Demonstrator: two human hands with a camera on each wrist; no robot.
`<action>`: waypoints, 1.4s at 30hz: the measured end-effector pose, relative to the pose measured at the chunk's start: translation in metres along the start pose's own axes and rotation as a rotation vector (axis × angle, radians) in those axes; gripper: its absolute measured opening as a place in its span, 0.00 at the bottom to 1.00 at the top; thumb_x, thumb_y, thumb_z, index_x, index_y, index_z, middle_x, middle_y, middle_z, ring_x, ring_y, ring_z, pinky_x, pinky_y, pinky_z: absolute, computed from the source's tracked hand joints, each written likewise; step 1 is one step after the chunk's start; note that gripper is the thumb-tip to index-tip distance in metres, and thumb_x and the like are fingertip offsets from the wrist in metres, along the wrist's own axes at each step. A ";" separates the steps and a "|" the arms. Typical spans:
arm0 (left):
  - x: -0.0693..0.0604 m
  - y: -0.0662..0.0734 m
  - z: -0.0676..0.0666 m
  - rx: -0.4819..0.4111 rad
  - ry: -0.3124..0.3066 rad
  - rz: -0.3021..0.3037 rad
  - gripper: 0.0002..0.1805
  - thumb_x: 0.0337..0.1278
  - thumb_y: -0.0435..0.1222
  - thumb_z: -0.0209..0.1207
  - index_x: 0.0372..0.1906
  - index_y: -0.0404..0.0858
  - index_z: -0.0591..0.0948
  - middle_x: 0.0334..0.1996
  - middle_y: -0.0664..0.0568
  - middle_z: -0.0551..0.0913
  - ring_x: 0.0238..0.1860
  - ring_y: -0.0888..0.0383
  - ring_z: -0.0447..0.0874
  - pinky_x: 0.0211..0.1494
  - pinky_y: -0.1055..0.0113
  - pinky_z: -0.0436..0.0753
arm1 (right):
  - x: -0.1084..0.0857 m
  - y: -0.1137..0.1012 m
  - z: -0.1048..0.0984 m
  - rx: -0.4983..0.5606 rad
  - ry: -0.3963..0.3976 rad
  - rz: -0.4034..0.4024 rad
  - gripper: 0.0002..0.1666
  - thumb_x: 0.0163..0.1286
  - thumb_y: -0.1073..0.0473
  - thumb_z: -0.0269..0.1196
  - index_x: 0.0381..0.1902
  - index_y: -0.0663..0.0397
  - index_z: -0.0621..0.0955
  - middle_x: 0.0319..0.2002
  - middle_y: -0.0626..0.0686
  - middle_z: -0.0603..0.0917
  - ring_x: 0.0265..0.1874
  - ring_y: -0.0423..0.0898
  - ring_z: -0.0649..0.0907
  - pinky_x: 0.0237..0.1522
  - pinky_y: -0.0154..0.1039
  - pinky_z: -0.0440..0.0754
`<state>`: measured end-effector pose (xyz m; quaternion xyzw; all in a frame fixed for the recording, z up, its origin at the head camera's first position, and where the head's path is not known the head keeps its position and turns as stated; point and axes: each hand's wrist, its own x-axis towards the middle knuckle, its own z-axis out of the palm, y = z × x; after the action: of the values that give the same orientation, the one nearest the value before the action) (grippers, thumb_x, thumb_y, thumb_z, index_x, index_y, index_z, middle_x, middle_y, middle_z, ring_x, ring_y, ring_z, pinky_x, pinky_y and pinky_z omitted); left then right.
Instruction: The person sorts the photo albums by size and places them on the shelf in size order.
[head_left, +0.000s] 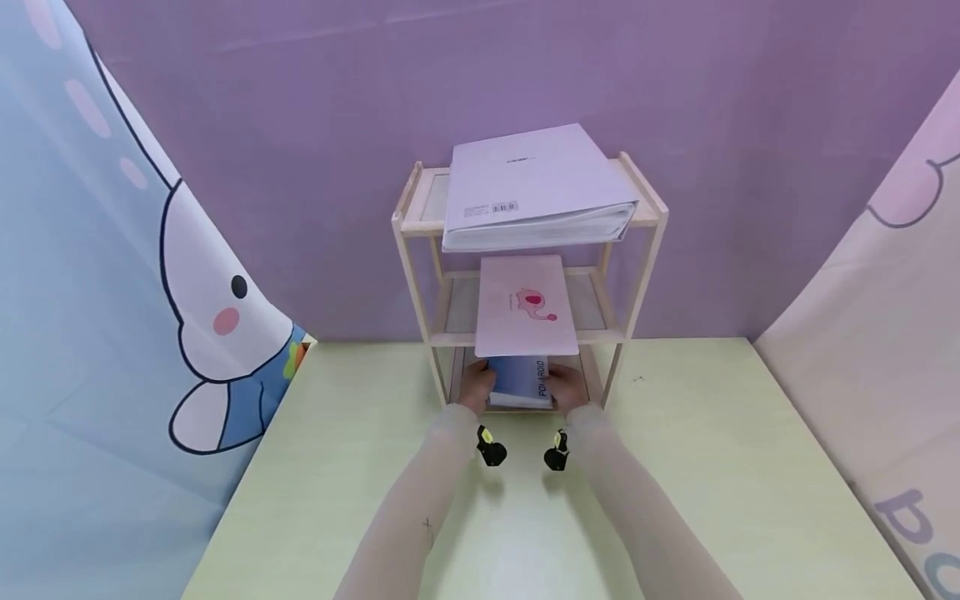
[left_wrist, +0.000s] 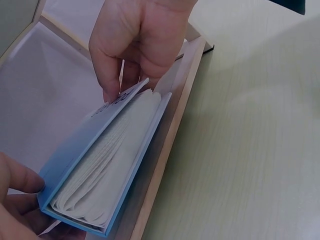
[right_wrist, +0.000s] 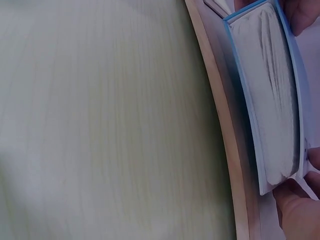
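A blue photo album [head_left: 517, 379] with "POLAROID" lettering lies on the bottom level of a small wooden shelf [head_left: 633, 275], its page edges facing the front. My left hand [head_left: 477, 386] grips its left end, thumb on the cover and fingers underneath, as the left wrist view shows near the spine [left_wrist: 65, 187]. At the lettered end, my right hand [head_left: 567, 387] pinches the album between thumb and fingers. In the right wrist view the album's pages [right_wrist: 265, 95] bulge slightly between the covers.
Above, a pink elephant-print book [head_left: 517, 321] sticks out over the middle shelf's front. A large white binder [head_left: 532, 187] overhangs the top shelf. The shelf stands on a pale green table [head_left: 705, 450] against a purple curtain [head_left: 315, 167]; printed curtains hang at both sides.
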<state>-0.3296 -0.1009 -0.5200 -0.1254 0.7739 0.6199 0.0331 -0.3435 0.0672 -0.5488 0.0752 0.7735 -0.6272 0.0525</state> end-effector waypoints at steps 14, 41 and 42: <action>-0.001 0.001 0.000 0.003 -0.025 -0.033 0.26 0.62 0.28 0.42 0.66 0.30 0.66 0.61 0.37 0.70 0.59 0.44 0.69 0.59 0.56 0.71 | 0.004 0.004 -0.003 0.078 -0.035 -0.005 0.26 0.62 0.69 0.55 0.59 0.70 0.71 0.55 0.69 0.75 0.53 0.61 0.76 0.56 0.52 0.74; 0.004 -0.007 0.002 0.025 -0.012 -0.037 0.28 0.57 0.24 0.41 0.65 0.29 0.66 0.66 0.38 0.66 0.66 0.44 0.64 0.66 0.52 0.66 | 0.006 0.007 0.002 0.023 -0.041 0.019 0.31 0.60 0.74 0.53 0.63 0.74 0.65 0.62 0.70 0.68 0.61 0.62 0.70 0.62 0.53 0.68; 0.004 -0.008 0.003 0.027 -0.009 -0.042 0.28 0.57 0.24 0.41 0.65 0.29 0.66 0.66 0.38 0.66 0.66 0.44 0.63 0.67 0.51 0.65 | 0.005 0.007 0.002 0.028 -0.042 0.016 0.31 0.60 0.75 0.53 0.63 0.75 0.65 0.62 0.70 0.68 0.61 0.62 0.69 0.62 0.53 0.68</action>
<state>-0.3320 -0.1005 -0.5290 -0.1384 0.7792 0.6092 0.0513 -0.3474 0.0670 -0.5571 0.0690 0.7626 -0.6391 0.0729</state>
